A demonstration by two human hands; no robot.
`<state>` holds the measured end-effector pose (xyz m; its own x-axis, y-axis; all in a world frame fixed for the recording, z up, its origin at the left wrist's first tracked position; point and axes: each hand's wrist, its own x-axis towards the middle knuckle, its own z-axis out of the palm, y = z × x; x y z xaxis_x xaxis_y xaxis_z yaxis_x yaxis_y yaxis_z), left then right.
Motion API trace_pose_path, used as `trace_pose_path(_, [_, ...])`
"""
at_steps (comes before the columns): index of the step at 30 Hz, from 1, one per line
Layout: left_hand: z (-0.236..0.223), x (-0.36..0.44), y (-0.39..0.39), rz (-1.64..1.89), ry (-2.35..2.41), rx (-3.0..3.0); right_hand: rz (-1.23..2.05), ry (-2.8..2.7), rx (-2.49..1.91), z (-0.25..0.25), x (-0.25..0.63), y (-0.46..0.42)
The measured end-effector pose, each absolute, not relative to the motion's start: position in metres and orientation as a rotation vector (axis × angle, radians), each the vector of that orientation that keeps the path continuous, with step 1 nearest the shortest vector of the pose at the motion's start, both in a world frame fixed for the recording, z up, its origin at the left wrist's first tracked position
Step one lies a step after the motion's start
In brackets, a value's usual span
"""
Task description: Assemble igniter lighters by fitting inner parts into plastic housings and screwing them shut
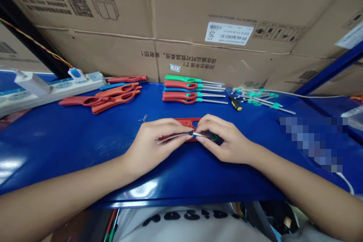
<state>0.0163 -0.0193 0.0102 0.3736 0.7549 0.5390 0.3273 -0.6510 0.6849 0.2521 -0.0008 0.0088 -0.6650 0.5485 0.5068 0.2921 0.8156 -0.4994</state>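
Head view: one thin pale strip (172, 137) is pinched in the left hand's (150, 140) fingers, one dark-handled tool (217, 138) in the right hand's (231, 140), roughly end to end sideways, with one red casing (185, 122) laid left-to-right beneath and beyond both.

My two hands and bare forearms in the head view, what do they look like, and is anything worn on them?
The slender left hand and right hand wear no gloves. No sleeve, watch or bracelet shows on the left forearm or right forearm. Below is a pale grey cloth garment with black lettering.
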Motion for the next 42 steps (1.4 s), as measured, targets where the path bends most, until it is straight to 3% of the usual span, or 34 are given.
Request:
trace_pose_path(10, [0.012, 0.014, -0.02, 1.225, 0.862, 2.262, 0.451, -2.462, -0.661, 0.009, 0.258, 0.001])
trace_pose_path(25, [0.013, 0.016, -0.018, 1.118, 0.903, 2.06, -0.258, -2.595, -0.649, 0.017, 0.256, -0.005])
trace_pose_path(42, [0.009, 0.012, -0.019, 1.166, 0.754, 2.393, -0.178, -2.682, -0.678, 0.021, 0.255, -0.008])
